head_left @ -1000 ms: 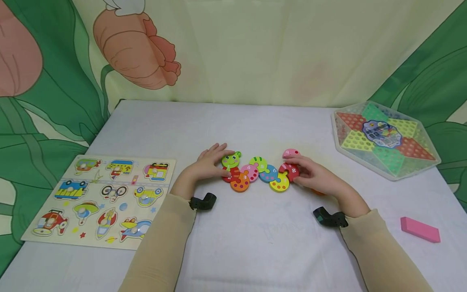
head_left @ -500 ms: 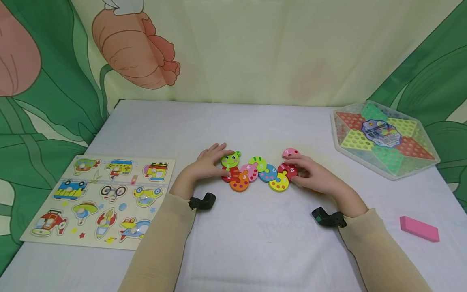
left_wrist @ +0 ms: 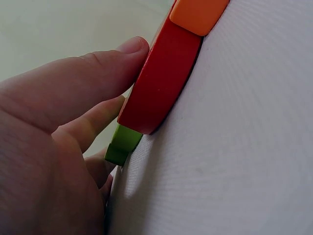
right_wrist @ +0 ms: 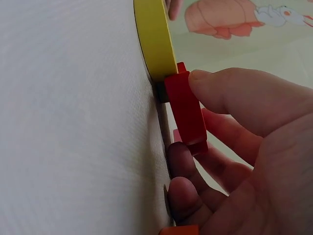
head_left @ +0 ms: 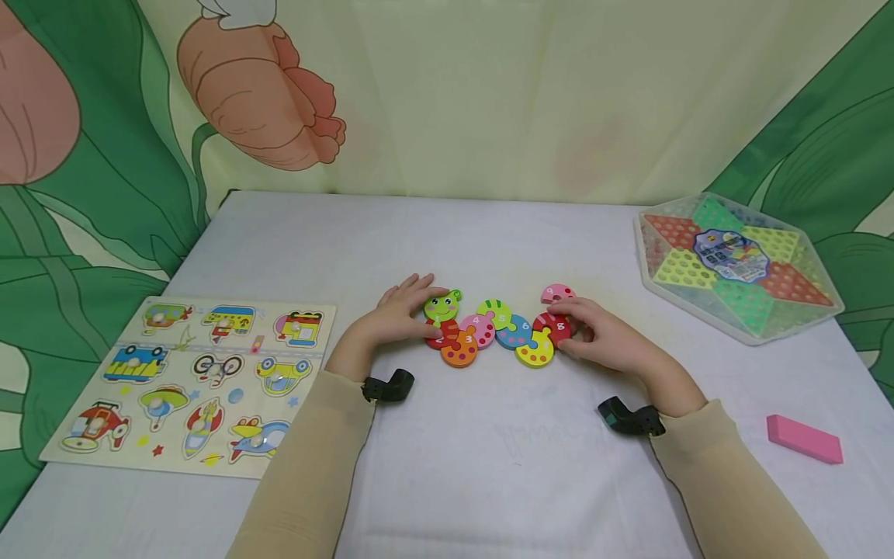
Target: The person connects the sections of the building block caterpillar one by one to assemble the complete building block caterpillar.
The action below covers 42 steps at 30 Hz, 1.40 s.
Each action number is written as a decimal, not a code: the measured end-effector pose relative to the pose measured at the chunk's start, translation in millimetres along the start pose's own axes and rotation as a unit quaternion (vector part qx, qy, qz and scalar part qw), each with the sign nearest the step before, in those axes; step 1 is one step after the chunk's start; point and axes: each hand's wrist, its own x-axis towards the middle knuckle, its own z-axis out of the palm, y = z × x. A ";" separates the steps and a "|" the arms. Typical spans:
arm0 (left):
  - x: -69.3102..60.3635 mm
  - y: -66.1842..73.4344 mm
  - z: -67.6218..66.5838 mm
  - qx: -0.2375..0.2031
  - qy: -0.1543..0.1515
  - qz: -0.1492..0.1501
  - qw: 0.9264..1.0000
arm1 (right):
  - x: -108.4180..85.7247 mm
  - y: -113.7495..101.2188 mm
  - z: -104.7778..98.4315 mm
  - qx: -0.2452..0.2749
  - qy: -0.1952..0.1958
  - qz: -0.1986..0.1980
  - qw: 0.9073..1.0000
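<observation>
In the head view, numbered caterpillar puzzle pieces form a wavy row, with a smiling green head piece (head_left: 441, 308) at its left end. My left hand (head_left: 393, 317) rests there, fingers extended, one fingertip at the head and the thumb on the red piece (left_wrist: 164, 73) below it. Orange (head_left: 459, 353), pink, green, blue (head_left: 515, 334) and yellow pieces (head_left: 535, 352) follow. My right hand (head_left: 609, 334) pinches the red piece numbered 8 (head_left: 547, 321) against the yellow one; its underside looks slightly raised in the right wrist view. Behind it lies a pink piece numbered 9 (head_left: 557, 293).
An orange piece (right_wrist: 179, 230) lies by my right fingers, hidden in the head view. A vehicle puzzle board (head_left: 174, 388) is at left. A hexagonal board-game case (head_left: 733, 303) sits at back right, and a pink block (head_left: 805, 439) at right.
My right hand has shifted very slightly left with the red piece numbered 8, and its fingers have moved a little. The left hand and the other pieces look the same.
</observation>
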 end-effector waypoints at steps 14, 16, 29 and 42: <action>-1.4 -0.1 -1.2 0.001 -0.001 -0.002 1.000 | 1.8 0.4 0.5 -0.036 0.008 0.017 0.999; -2.1 -0.7 -1.2 0.000 0.001 -0.003 1.000 | 2.0 0.3 -1.5 -0.035 0.008 0.014 0.999; 2.5 -0.8 1.8 0.006 -0.002 -0.004 1.000 | 2.6 13.4 -43.9 -0.023 0.022 0.007 0.999; 3.8 -2.0 1.8 0.012 -0.002 -0.009 1.000 | 29.3 20.9 -38.5 -0.007 -0.075 0.048 0.996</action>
